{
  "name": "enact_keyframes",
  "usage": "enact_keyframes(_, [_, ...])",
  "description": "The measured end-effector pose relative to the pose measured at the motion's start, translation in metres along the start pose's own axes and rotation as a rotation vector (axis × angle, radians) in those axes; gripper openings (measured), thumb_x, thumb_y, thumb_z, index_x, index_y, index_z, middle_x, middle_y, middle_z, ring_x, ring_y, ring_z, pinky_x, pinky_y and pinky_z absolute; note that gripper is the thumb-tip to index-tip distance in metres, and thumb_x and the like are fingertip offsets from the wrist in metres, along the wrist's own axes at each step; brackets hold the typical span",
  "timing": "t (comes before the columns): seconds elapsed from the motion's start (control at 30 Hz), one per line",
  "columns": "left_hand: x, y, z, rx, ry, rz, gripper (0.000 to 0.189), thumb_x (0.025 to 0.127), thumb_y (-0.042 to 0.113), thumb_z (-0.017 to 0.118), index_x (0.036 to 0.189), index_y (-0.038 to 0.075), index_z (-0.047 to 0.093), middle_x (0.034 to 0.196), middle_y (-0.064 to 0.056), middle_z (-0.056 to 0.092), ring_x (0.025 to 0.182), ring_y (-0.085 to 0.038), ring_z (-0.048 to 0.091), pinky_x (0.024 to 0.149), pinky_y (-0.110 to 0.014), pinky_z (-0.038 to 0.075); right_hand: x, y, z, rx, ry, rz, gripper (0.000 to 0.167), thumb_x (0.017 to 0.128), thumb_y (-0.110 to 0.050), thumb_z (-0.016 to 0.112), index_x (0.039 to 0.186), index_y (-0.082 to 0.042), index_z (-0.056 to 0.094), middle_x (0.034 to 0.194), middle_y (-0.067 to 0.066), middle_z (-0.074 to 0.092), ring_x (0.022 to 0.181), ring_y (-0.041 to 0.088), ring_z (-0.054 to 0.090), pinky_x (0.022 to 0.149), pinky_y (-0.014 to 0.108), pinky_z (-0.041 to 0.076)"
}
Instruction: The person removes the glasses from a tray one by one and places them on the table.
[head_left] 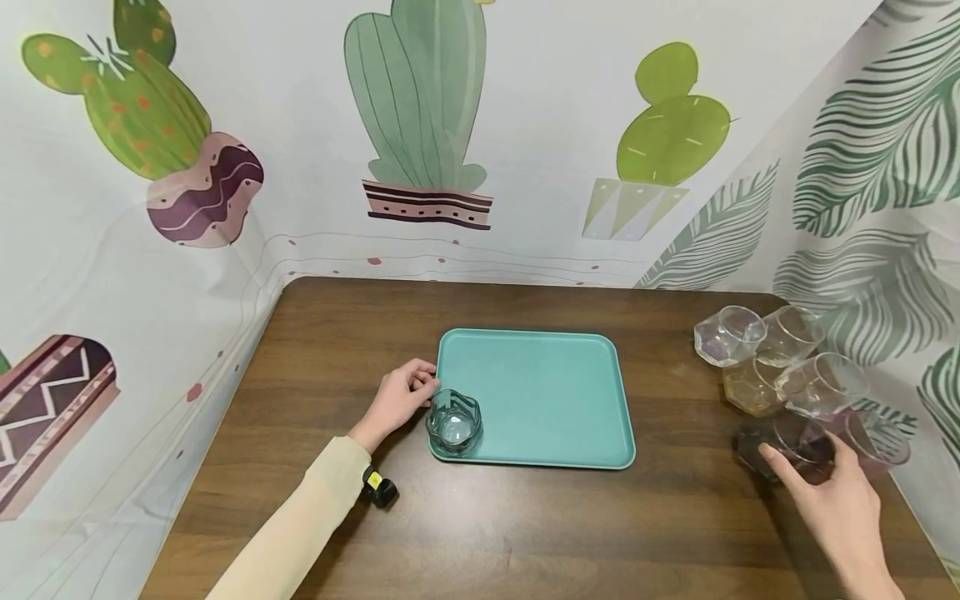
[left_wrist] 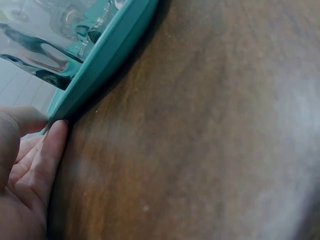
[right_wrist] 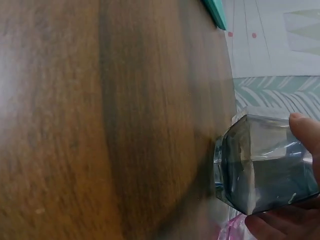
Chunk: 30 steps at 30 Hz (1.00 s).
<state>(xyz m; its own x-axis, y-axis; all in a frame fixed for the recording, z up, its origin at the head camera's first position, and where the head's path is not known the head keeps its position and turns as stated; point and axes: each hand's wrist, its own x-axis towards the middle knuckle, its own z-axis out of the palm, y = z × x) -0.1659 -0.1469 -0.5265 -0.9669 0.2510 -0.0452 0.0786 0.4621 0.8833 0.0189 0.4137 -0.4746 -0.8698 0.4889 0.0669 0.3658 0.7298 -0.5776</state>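
A teal tray [head_left: 536, 400] lies on the wooden table, and my left hand [head_left: 401, 404] pinches its left rim between thumb and fingers. On the tray's near left corner stands a blue-grey drinking glass [head_left: 454, 423] with a wavy rim, close beside that hand. Far to the right, my right hand [head_left: 836, 500] grips a dark smoky glass [head_left: 780, 446]. In the right wrist view this faceted glass [right_wrist: 265, 165] sits between the thumb and the fingers. A pink glass [head_left: 877, 446] is just beyond the right hand, partly covered by it.
Behind the smoky glass, a cluster holds an amber glass [head_left: 750, 385], a pale lilac glass [head_left: 727, 335] and clear glasses [head_left: 825, 383]. They stand near the table's right edge. Cactus- and leaf-printed cloth [head_left: 540, 125] hangs at the back and sides.
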Motion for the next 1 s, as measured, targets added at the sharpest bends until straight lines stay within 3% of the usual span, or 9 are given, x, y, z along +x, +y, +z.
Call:
enact_keyframes(0.1, [-0.0004, -0.0005, 0.0001, 0.002, 0.001, 0.001, 0.021, 0.099, 0.008, 0.069, 0.118, 0.001, 0.067, 0.095, -0.009, 0.07, 0.071, -0.014, 0.066, 0.066, -0.026, 0.062, -0.0011, -0.0007, -0.0001, -0.014, 0.031, -0.015, 0.064, 0.091, -0.037, 0.08, 0.129, 0.009, 0.055, 0.104, 0.039, 0.064, 0.096, 0.052, 0.061, 0.085, 0.071, 0.038])
enact_keyframes(0.13, [-0.0005, -0.0006, 0.0002, 0.002, 0.001, 0.001, 0.021, 0.099, 0.008, 0.069, 0.118, 0.001, 0.067, 0.094, -0.009, 0.07, 0.071, -0.014, 0.066, 0.066, -0.026, 0.062, -0.0017, -0.0011, -0.0003, -0.018, 0.041, -0.007, 0.064, 0.09, -0.036, 0.081, 0.127, 0.009, 0.056, 0.105, 0.039, 0.063, 0.096, 0.054, 0.061, 0.084, 0.071, 0.038])
enact_keyframes(0.23, [-0.0008, -0.0008, 0.0006, 0.003, 0.001, -0.001, 0.021, 0.099, 0.008, 0.069, 0.118, 0.001, 0.067, 0.094, -0.008, 0.07, 0.071, -0.014, 0.066, 0.066, -0.026, 0.062, -0.0024, -0.002, -0.0008, -0.027, 0.069, 0.037, 0.065, 0.087, -0.039, 0.085, 0.123, 0.008, 0.056, 0.091, 0.031, 0.067, 0.078, 0.042, 0.064, 0.081, 0.068, 0.041])
enact_keyframes(0.33, [-0.0008, -0.0004, 0.001, 0.005, -0.004, 0.001, 0.021, 0.099, 0.009, 0.069, 0.119, 0.001, 0.067, 0.094, -0.008, 0.069, 0.071, -0.013, 0.067, 0.066, -0.026, 0.062, -0.0056, -0.0029, -0.0019, -0.043, 0.086, 0.109, 0.078, 0.084, -0.044, 0.086, 0.127, 0.01, 0.049, 0.081, 0.026, 0.066, 0.073, 0.045, 0.064, 0.076, 0.07, 0.043])
enact_keyframes(0.43, [-0.0004, -0.0001, 0.0006, 0.004, -0.006, 0.009, 0.022, 0.099, 0.009, 0.069, 0.119, 0.0, 0.067, 0.095, -0.008, 0.07, 0.071, -0.013, 0.067, 0.066, -0.026, 0.062, -0.0084, -0.0039, -0.0027, -0.056, 0.082, 0.172, 0.085, 0.085, -0.049, 0.084, 0.126, 0.011, 0.042, 0.08, 0.022, 0.064, 0.088, 0.062, 0.06, 0.073, 0.073, 0.043])
enact_keyframes(0.57, [0.0002, 0.0003, -0.001, 0.002, 0.002, 0.011, 0.022, 0.099, 0.008, 0.069, 0.119, 0.0, 0.067, 0.095, -0.009, 0.069, 0.071, -0.013, 0.066, 0.066, -0.026, 0.063, -0.0082, -0.0046, -0.003, -0.076, 0.061, 0.223, 0.081, 0.085, -0.057, 0.08, 0.117, 0.007, 0.042, 0.08, 0.017, 0.064, 0.087, 0.062, 0.06, 0.072, 0.071, 0.043])
enact_keyframes(0.73, [0.0007, 0.001, -0.0018, 0.008, 0.003, 0.011, 0.022, 0.099, 0.008, 0.068, 0.12, 0.0, 0.067, 0.095, -0.009, 0.069, 0.072, -0.014, 0.066, 0.066, -0.026, 0.062, -0.0064, -0.0038, -0.0024, -0.099, 0.036, 0.261, 0.085, 0.087, -0.063, 0.075, 0.123, 0.006, 0.041, 0.075, 0.01, 0.064, 0.091, 0.065, 0.058, 0.071, 0.069, 0.043])
enact_keyframes(1.0, [-0.0007, -0.0002, -0.0011, 0.013, 0.002, 0.013, 0.021, 0.1, 0.008, 0.068, 0.119, 0.0, 0.067, 0.095, -0.009, 0.069, 0.071, -0.015, 0.066, 0.066, -0.026, 0.062, -0.008, -0.0054, -0.0006, -0.048, 0.029, 0.254, 0.092, 0.092, -0.058, 0.071, 0.149, 0.0, 0.029, 0.063, -0.034, 0.046, 0.104, 0.062, 0.058, 0.078, 0.067, 0.043])
